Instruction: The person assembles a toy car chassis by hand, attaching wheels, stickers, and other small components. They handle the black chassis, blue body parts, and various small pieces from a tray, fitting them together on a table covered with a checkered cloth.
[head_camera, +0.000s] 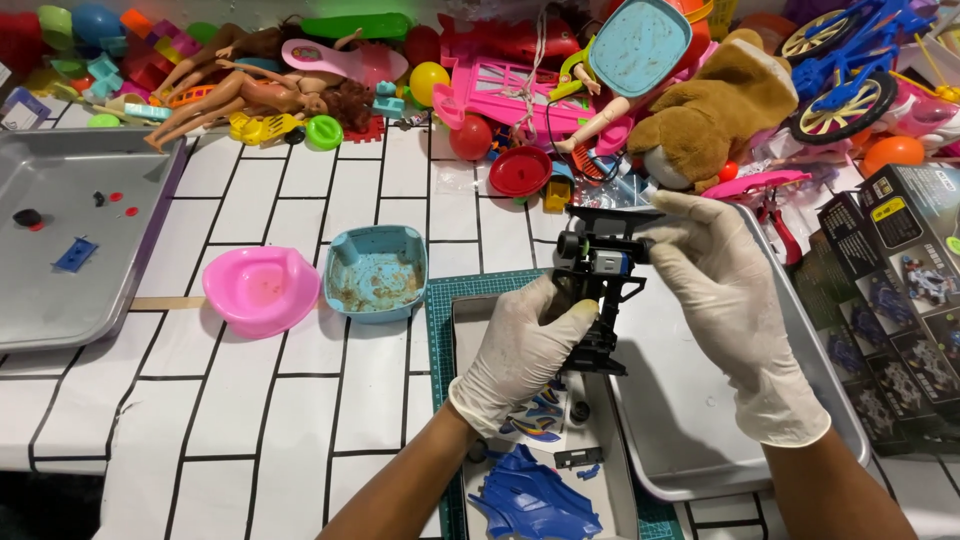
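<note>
Gloved left hand (520, 350) and right hand (722, 290) both gripping black toy chassis (598, 290) above metal tray (700, 440), pink bowl (260, 288) well apart.

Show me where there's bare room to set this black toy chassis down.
Free: the right metal tray under the right hand, and the tiled tabletop below the pink bowl. Crowded: the toy pile and the box beneath the left hand.

Toy chassis (600, 290) between both hands, above the tray (700, 420) (two bowls (320, 280) left, toy heap (520, 60) behind)
</note>
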